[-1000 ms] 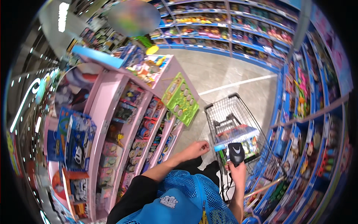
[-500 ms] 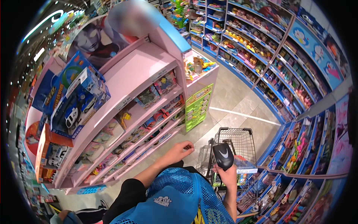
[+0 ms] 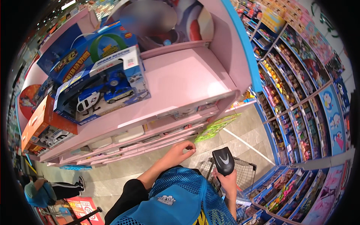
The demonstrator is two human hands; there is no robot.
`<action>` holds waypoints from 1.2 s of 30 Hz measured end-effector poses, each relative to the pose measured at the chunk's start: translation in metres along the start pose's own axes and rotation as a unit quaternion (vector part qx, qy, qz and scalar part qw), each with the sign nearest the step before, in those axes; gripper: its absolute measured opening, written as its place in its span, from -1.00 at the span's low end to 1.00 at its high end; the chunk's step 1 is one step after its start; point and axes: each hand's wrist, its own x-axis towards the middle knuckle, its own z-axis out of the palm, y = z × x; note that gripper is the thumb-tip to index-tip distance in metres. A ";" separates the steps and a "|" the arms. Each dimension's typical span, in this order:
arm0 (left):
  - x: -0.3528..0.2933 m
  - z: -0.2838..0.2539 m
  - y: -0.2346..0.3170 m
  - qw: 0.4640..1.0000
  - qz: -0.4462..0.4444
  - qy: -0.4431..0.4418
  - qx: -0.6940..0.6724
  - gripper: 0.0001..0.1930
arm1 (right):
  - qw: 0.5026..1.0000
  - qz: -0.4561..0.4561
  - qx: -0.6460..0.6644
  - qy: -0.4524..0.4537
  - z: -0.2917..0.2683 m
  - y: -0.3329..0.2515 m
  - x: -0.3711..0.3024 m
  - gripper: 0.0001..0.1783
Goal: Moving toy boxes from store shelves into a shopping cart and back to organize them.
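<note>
My right hand (image 3: 225,179) is wrapped round the handle of a black handheld barcode scanner (image 3: 224,160), whose rounded head with a grey curved mark faces up. My left hand (image 3: 180,152) hovers in front of the pink shelf unit (image 3: 180,77), fingers loosely bent, a gap between thumb and forefinger, nothing in it. On the unit's top left stands a blue-and-white toy box (image 3: 108,90) with a helicopter and a car behind its window. Beside it is an orange toy box (image 3: 43,122); a blue box with a green loop (image 3: 97,48) stands behind.
A wire shopping cart (image 3: 243,174) stands just beyond my right hand, partly hidden by it. Blue-edged shelves (image 3: 296,123) full of small toys curve along the right. At the lower left a person in a blue vest (image 3: 39,193) stands near a red sign (image 3: 86,210).
My view has turned left toward the pink unit, so its top and boxes look nearer. The cart has slid lower behind my right hand. Both hands keep nearly the same pose.
</note>
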 end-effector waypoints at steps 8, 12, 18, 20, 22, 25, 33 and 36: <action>-0.017 -0.097 0.009 0.983 0.073 0.167 0.024 -0.90 | 0.996 -0.043 0.011 -0.072 0.066 -0.025 0.077 -0.80; -0.018 -0.127 0.002 0.953 0.121 0.276 0.005 -0.74 | 0.990 -0.073 0.000 -0.120 0.088 -0.030 0.103 -0.72; 0.003 -0.148 0.038 0.925 0.122 0.358 0.024 -0.40 | 0.976 -0.069 0.013 -0.205 0.094 -0.050 0.123 -0.67; 0.012 -0.148 0.045 0.922 0.112 0.369 0.031 -0.34 | 0.973 -0.082 0.013 -0.216 0.093 -0.047 0.129 -0.68; 0.020 -0.147 0.043 0.930 0.083 0.355 0.042 -0.24 | 0.969 -0.095 0.014 -0.226 0.089 -0.045 0.135 -0.69; 0.025 -0.144 0.042 0.926 0.072 0.370 0.037 -0.23 | 0.962 -0.113 -0.002 -0.247 0.081 -0.043 0.141 -0.70; 0.043 -0.143 0.031 0.895 0.068 0.440 0.016 -0.31 | 0.969 -0.070 0.041 -0.233 0.046 -0.027 0.138 -0.75; 0.045 -0.142 0.033 0.888 0.071 0.455 -0.004 -0.35 | 0.969 -0.025 0.076 -0.234 0.032 -0.018 0.133 -0.75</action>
